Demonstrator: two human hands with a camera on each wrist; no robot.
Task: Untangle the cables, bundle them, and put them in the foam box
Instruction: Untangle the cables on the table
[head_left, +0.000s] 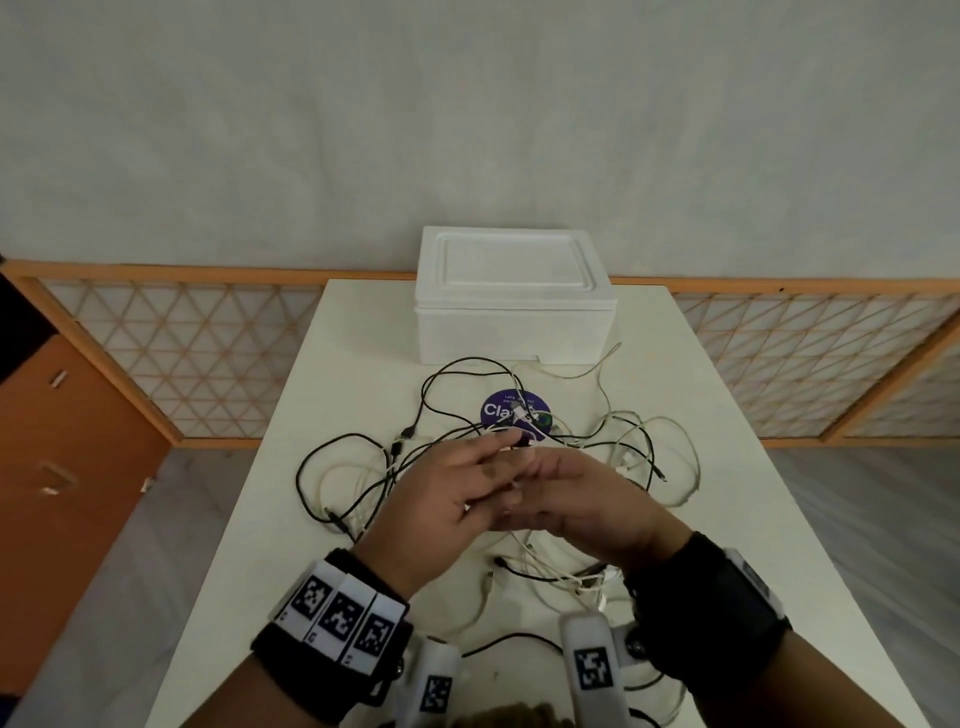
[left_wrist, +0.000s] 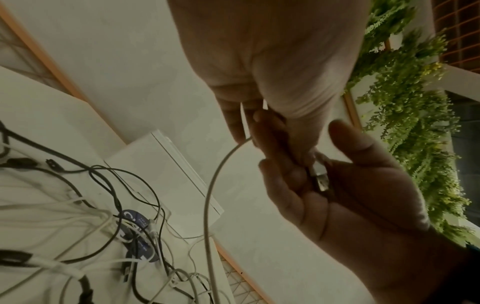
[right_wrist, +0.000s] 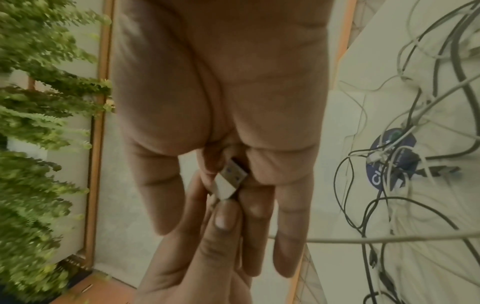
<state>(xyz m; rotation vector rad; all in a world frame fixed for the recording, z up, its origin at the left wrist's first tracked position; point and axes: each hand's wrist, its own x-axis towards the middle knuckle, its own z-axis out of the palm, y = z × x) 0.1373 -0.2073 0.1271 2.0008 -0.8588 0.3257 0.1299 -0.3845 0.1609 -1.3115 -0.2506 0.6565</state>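
A tangle of black and white cables is spread over the white table. My hands meet just above it. My left hand pinches the white USB plug of a white cable between thumb and forefinger. That cable hangs from the fingers in a loop down to the pile. My right hand has straight fingers, and the plug's metal end lies against them near the palm. The white foam box stands behind the pile with its lid on.
A round purple sticker lies under the cables in front of the box. More cable loops reach the near table edge. An orange cabinet stands left of the table, and a wooden lattice rail runs behind it.
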